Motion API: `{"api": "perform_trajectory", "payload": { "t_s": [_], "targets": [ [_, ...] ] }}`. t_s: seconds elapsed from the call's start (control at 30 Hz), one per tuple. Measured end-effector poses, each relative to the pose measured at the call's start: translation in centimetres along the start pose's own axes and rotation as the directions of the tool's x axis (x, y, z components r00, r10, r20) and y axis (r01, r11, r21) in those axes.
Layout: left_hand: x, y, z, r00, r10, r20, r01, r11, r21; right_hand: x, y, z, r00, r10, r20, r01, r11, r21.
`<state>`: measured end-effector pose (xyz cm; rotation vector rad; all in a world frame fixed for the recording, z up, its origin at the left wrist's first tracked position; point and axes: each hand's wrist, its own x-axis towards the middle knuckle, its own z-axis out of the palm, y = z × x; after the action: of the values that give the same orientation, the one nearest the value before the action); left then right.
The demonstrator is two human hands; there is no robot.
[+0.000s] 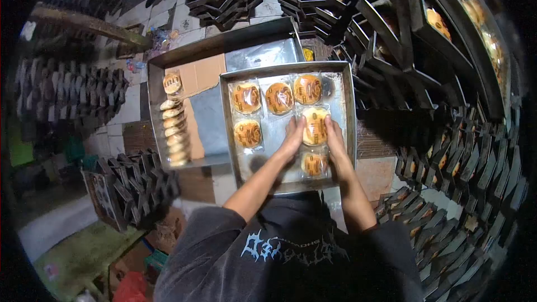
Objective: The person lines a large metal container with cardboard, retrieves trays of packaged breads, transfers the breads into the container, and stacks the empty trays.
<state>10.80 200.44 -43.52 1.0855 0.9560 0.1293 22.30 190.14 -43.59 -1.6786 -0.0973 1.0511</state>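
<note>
Near the tray's (272,134) right edge, we see left hand (291,138) and right hand (335,137) pinching one bun (316,126), probably for steadiness.

Dark short-sleeved shirt (207,251), pale jagged lettering (255,246)

The premises appear to be a bakery workroom, evidenced by stacked metal trays (72,90) and wrapped round pastries (246,98).

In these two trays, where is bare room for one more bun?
Front tray: below the lower-left wrapped bun, beside the left forearm. Rear tray: the cardboard and grey surface between the row of buns and front tray. Crowded: front tray's right side, where left hand and right hand flank the held bun.
</note>
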Motion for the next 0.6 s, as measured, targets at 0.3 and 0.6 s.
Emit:
{"api": "perform_trajectory", "payload": {
  "t_s": [0.3,0.6],
  "targets": [
    [-4.9,4.8,-0.1,0.981,0.0,0.192,0.034,0.984,-0.175,-6.1,-6.8,1.6,0.982,0.099,0.158,-0.128,0.974,0.185],
    [-13.8,17.1,-13.0,0.947,0.297,-0.12,-0.25,0.92,0.303,-4.6,-9.3,15.7,0.901,-0.337,0.273,0.275,0.931,0.241]
  ]
}}
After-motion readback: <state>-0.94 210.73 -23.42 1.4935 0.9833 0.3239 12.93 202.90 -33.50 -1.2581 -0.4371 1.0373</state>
